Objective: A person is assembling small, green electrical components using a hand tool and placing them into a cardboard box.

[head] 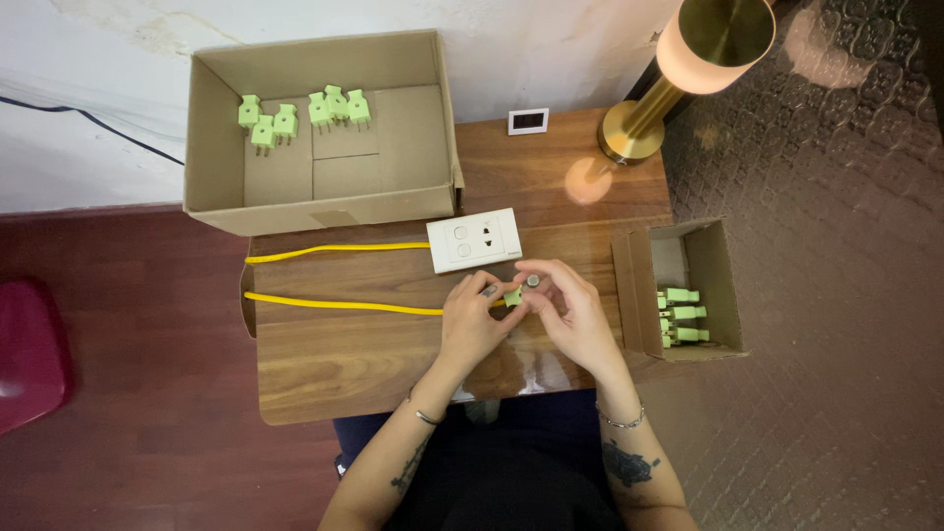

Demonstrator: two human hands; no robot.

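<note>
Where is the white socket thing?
In the head view, the white socket plate lies mid-table, just beyond both hands, right of the big cardboard box, with a yellow cable reaching its left edge.

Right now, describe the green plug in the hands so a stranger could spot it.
On the wooden table, below the white socket plate, both hands meet. Between their fingertips sits the green plug, the only one joined to the yellow cable and outside the boxes.

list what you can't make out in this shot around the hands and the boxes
- Green plug, head view: mostly covered by the fingers of the left hand and right hand; its prongs and the grip are hidden.
- Yellow cable end: hidden under the left hand.
- Plugs in the small box: overlapping, count unclear.
- Lamp: top cut off by the frame edge.
</note>
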